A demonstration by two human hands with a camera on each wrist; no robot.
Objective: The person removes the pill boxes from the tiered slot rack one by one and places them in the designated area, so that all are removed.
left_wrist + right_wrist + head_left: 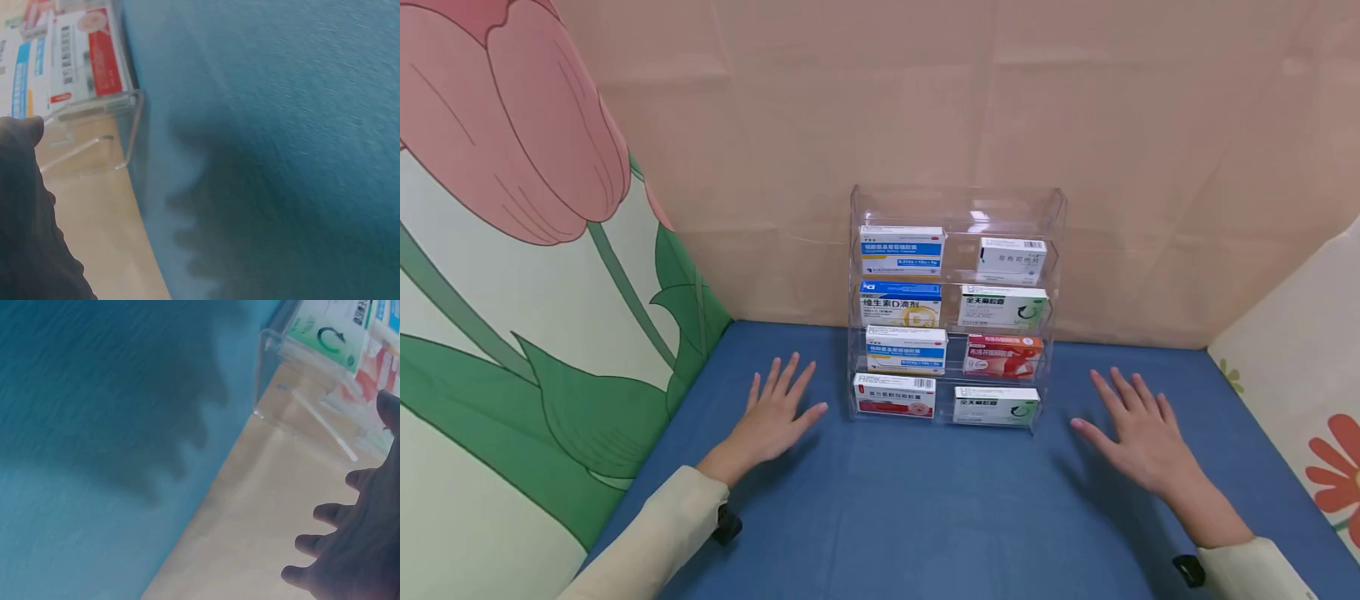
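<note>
A clear tiered display rack (957, 200) stands at the back of the table with medicine boxes in two columns on four tiers. My left hand (772, 419), fingers spread, is held over the table left of the rack and grips nothing. On the other side my right hand (1138, 433) is likewise spread and empty, a little apart from the rack. Nearest the left hand is a white-and-red box (895, 396) on the bottom tier; a white-and-green box (996, 406) shares that tier. Above it sits a red box (1003, 357). Both hands cast shadows on the cloth.
A blue cloth (880, 508) covers the table. Behind the rack rises a plain beige backdrop (775, 167). Tulip-printed fabric (512, 125) borders the left side, and a flower-printed panel (1285, 367) the right. The upper tiers hold a blue-and-yellow box (900, 304) and a small white box (1011, 260).
</note>
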